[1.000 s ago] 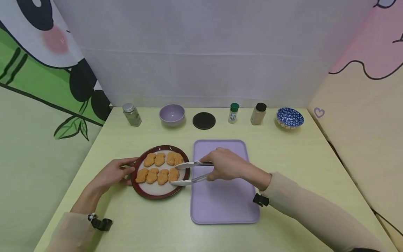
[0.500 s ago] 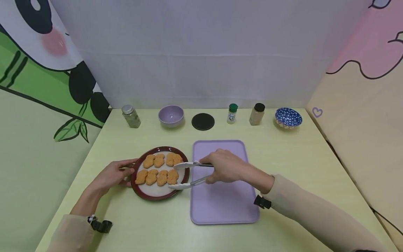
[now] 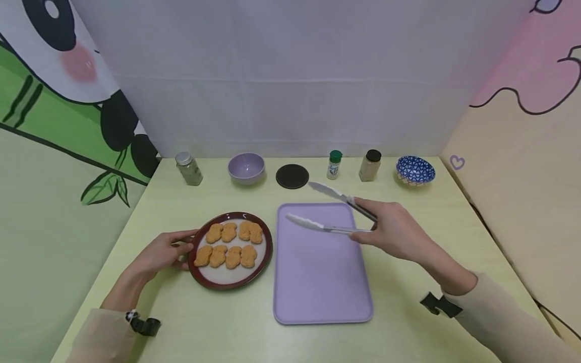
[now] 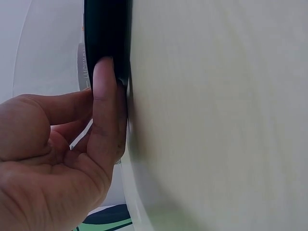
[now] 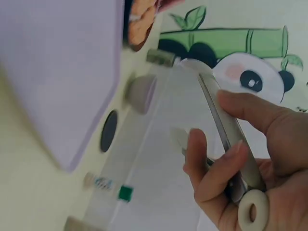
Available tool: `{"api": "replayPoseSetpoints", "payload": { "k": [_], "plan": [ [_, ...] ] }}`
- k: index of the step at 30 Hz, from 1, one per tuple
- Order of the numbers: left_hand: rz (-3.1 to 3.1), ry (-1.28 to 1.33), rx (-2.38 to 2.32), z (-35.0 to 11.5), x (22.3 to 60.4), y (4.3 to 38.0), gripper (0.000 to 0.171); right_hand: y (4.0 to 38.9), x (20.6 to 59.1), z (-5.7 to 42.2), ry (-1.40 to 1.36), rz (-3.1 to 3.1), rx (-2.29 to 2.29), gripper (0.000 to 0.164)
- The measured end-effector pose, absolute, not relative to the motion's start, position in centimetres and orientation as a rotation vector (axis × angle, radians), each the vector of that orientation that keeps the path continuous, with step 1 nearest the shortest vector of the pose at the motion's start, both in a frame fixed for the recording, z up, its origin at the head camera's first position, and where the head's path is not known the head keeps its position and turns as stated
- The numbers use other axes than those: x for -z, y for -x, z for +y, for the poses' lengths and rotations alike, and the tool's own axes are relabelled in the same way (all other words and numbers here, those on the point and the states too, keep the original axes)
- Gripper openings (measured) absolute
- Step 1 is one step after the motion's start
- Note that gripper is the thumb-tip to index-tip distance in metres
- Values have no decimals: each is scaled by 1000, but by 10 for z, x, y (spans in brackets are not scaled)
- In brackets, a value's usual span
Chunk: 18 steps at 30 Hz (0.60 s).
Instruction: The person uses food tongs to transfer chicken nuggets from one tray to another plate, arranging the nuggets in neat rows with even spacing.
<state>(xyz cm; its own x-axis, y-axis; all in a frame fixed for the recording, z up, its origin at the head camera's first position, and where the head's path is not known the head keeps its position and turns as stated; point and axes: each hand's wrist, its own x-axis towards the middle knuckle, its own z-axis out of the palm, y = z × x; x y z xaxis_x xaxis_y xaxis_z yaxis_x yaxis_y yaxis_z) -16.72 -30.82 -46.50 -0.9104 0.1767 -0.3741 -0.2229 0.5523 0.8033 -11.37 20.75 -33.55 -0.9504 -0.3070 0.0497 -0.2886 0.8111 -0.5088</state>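
A dark-red-rimmed plate [image 3: 230,286] on the left of the table carries two rows of golden nuggets [image 3: 233,257]. My left hand [image 3: 156,254] holds the plate's left edge; in the left wrist view its fingers [image 4: 103,84] lie against the dark rim. My right hand [image 3: 399,229] grips a pair of metal tongs [image 3: 333,229] with pale tips, raised over the upper part of the lilac tray [image 3: 322,287]. The tongs' arms are spread, with nothing between their tips. In the right wrist view the tongs [image 5: 232,132] show their ring at the hinge end.
Along the back stand a silver-capped jar [image 3: 189,169], a purple bowl [image 3: 246,168], a black disc [image 3: 292,176], a green-capped shaker [image 3: 334,165], a black-capped jar [image 3: 370,165] and a blue patterned bowl [image 3: 415,170]. A white cloth wall [image 3: 290,111] rises behind them.
My right hand has lifted the tongs away from the plate and moved right and back, over the tray. The left hand stays at the plate, and the nuggets have not moved.
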Motion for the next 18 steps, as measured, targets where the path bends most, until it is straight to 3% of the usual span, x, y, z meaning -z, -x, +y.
{"api": "replayPoseSetpoints", "payload": {
  "k": [10, 18],
  "plan": [
    [2386, -23, -1279, -304, 468, 174, 47, 105, 387, 280, 52, 3116, 861, 74],
    [2354, 24, -1302, -307, 471, 171, 49, 117, 440, 302, -109, 3130, 871, 81]
  ]
}}
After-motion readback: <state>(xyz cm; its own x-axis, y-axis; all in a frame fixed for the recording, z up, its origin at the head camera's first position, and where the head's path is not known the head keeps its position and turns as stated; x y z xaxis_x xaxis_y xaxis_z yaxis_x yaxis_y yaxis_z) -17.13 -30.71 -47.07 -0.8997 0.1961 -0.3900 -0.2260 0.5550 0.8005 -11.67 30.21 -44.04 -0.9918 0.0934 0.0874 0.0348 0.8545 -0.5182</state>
